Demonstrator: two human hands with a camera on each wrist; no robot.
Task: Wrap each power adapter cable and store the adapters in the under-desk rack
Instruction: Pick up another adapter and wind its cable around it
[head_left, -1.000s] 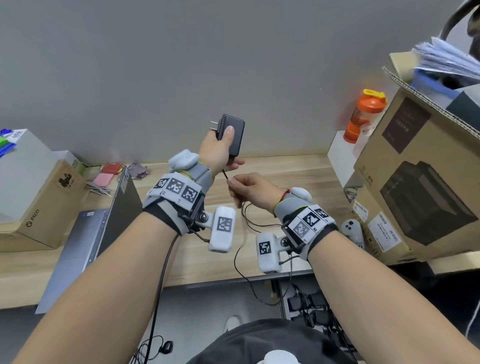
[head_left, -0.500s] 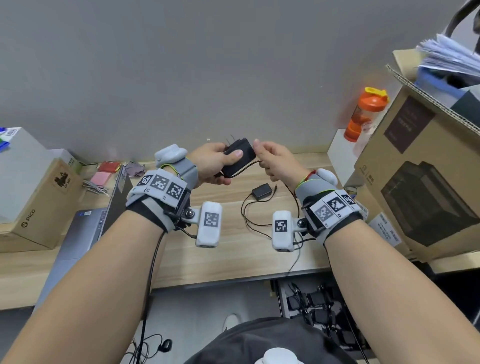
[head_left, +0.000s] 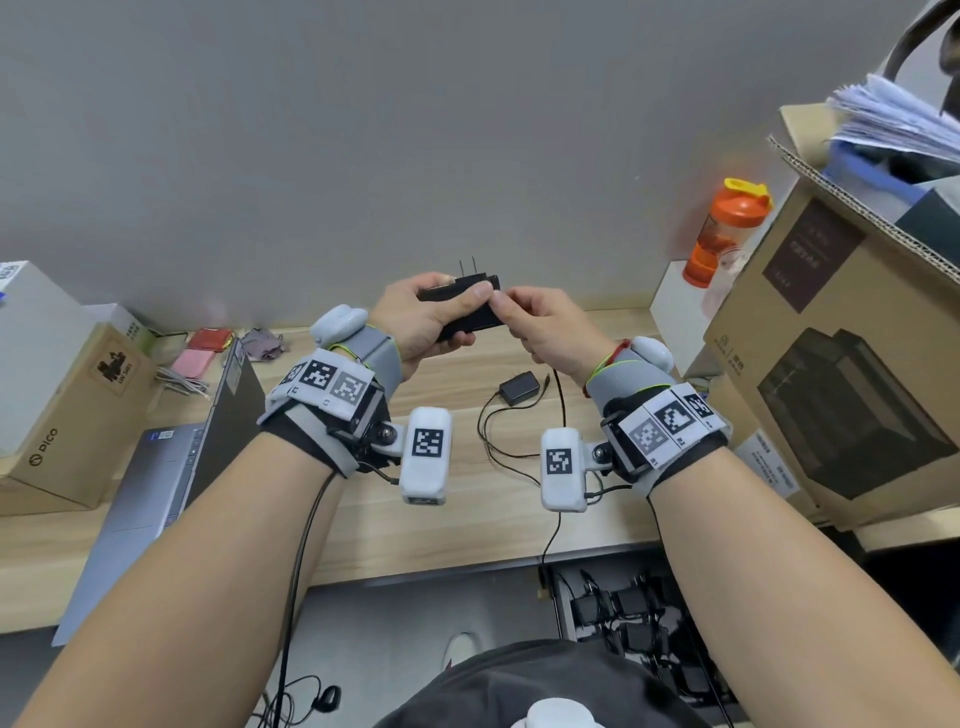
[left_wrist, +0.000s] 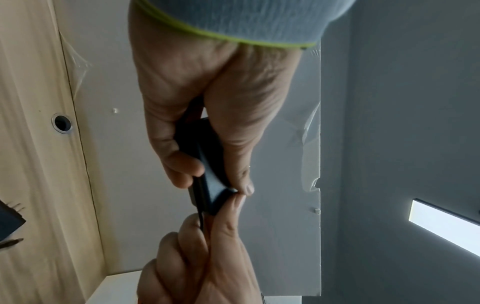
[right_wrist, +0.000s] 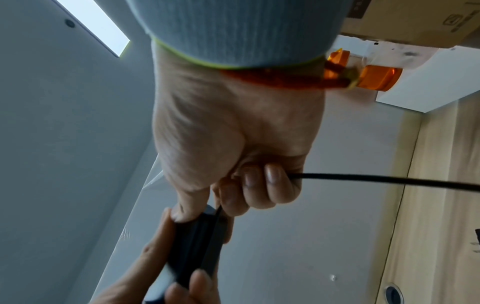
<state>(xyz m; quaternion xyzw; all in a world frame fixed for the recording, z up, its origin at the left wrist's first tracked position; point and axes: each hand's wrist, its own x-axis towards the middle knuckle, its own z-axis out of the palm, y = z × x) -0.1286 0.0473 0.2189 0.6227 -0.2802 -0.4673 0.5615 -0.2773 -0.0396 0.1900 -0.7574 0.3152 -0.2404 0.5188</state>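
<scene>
My left hand (head_left: 426, 317) grips a black power adapter (head_left: 467, 306) above the desk, its two prongs pointing up. My right hand (head_left: 540, 322) pinches the adapter's thin black cable (right_wrist: 376, 179) right at the adapter's end (left_wrist: 213, 195), and the cable runs out of its curled fingers down toward the desk. A second black adapter (head_left: 519, 387) lies on the wooden desk (head_left: 467, 519) below my hands, with its cable (head_left: 488, 431) loose in loops. Under the desk edge, the rack (head_left: 623, 608) holds several black adapters.
A half-open laptop (head_left: 171, 467) sits at the left with a cardboard box (head_left: 72, 405) beside it. Large cardboard boxes (head_left: 841, 364) and an orange bottle (head_left: 727, 228) crowd the right. A grey wall stands close behind the desk.
The adapter went from upright in my left hand to lying flat. My right hand rose from below it and now pinches the cable at the adapter's end.
</scene>
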